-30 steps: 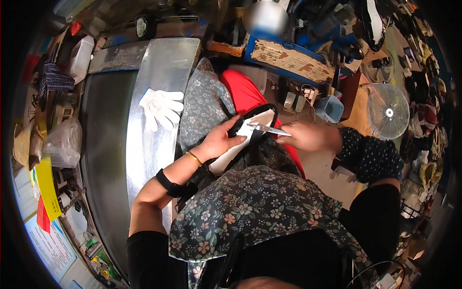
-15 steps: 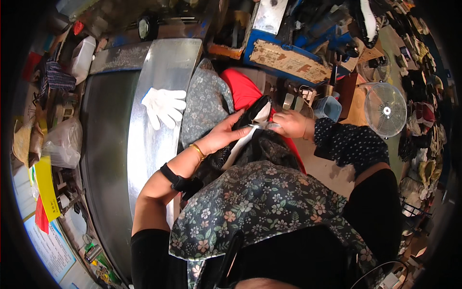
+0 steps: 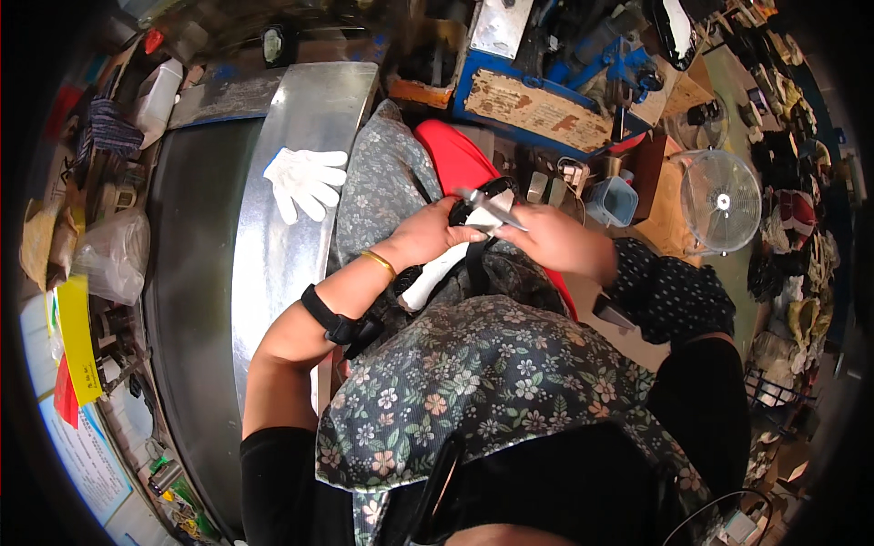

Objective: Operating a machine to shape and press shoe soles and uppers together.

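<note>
Curled firmly around its side of a long black shoe with a narrow white sole-shaped face (image 3: 435,280), the left hand's grip (image 3: 423,235) holds it with the thumb laid over the white face and the fingers mostly hidden behind the left edge. Closed too, the right hand's grip (image 3: 557,241) has hold of a slim grey metal tool (image 3: 513,217), blurred, which reaches left across the far part of the white face; its exact kind cannot be made out. Work on the shoe appears to be under way rather than finished: the white face fills most of the visible side, framed by the black rim at the far end, and the tool is at or just above it. How much has been done, and how much is left, the blur and the covering fingers do not show. As for position, the shoe lies slantwise over the lap, from near left to far right, beyond the dark flower-patterned apron (image 3: 473,391). Its middle is within the left grip, and its far end sits just left of the right grip. Farther left, a white knitted glove (image 3: 307,184) rests on the shiny metal table (image 3: 282,273), well apart from both hands.
</note>
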